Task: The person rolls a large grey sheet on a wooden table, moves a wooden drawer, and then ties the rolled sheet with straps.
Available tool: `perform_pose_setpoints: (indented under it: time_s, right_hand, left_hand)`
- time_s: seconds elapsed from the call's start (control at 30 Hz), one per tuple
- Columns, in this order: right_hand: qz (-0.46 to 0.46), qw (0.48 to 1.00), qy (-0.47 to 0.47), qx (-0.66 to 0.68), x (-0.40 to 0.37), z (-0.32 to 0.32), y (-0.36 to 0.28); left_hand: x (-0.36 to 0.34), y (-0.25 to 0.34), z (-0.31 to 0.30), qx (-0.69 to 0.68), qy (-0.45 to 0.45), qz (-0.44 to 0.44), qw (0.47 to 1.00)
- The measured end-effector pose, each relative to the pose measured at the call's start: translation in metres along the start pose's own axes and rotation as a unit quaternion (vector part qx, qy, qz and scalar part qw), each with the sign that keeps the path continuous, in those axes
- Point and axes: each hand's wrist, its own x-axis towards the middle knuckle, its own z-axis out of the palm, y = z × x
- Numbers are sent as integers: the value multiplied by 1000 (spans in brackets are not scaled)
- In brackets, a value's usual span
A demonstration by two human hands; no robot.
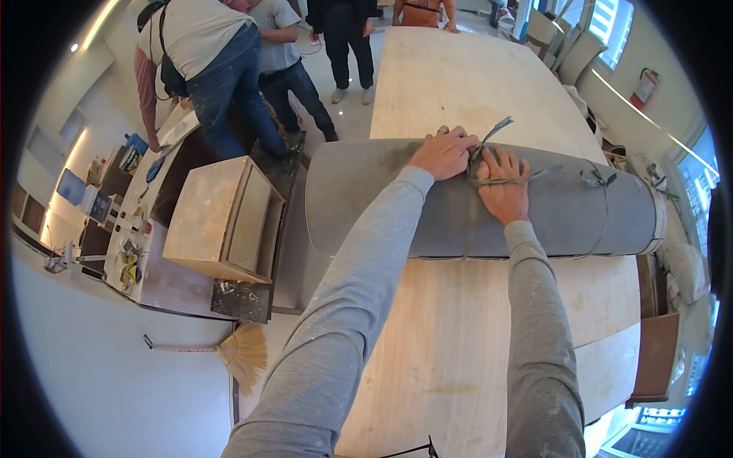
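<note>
A large grey roll of sheet material (366, 191) lies across a long plywood table (450, 336). A grey strap (504, 181) is wrapped around the roll's middle, with a loose end (495, 130) sticking up. My left hand (445, 153) pinches the strap at the knot on top of the roll. My right hand (503, 186) lies on the roll just beside it, fingers spread over the strap and pressing it down. A second strap (597, 179) is tied around the roll further right.
A wooden box (221, 217) stands on a low cluttered bench (137, 252) to the left. A broom (229, 353) lies on the floor. Several people (229, 69) stand at the far left end. A fire extinguisher (644, 88) hangs on the right wall.
</note>
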Motion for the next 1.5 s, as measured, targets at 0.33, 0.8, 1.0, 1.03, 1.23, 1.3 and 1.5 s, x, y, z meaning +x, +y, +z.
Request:
perform_pose_setpoints:
  time_s: [0.33,0.8,1.0,1.03,1.23,1.3,1.5]
  right_hand:
    - [-3,1000,-4,1,-1,-1,0]
    - [18,998,-37,37,1,-14,-4]
    - [22,998,-30,49,1,-16,-5]
    - [25,998,-41,47,1,-17,-5]
    - [30,998,-26,39,0,-11,-7]
    - [32,998,-17,42,0,-9,-6]
    - [36,997,-37,54,3,-14,-7]
  left_hand:
    - [30,-19,17,-22,-32,91,995]
    - [42,-51,14,-93,9,237,967]
    - [45,-60,12,-88,8,227,970]
    - [46,-59,11,-102,-9,227,969]
    - [18,-8,17,18,50,-81,995]
    - [15,-1,9,63,3,-120,991]
    - [15,4,1,124,-41,-214,968]
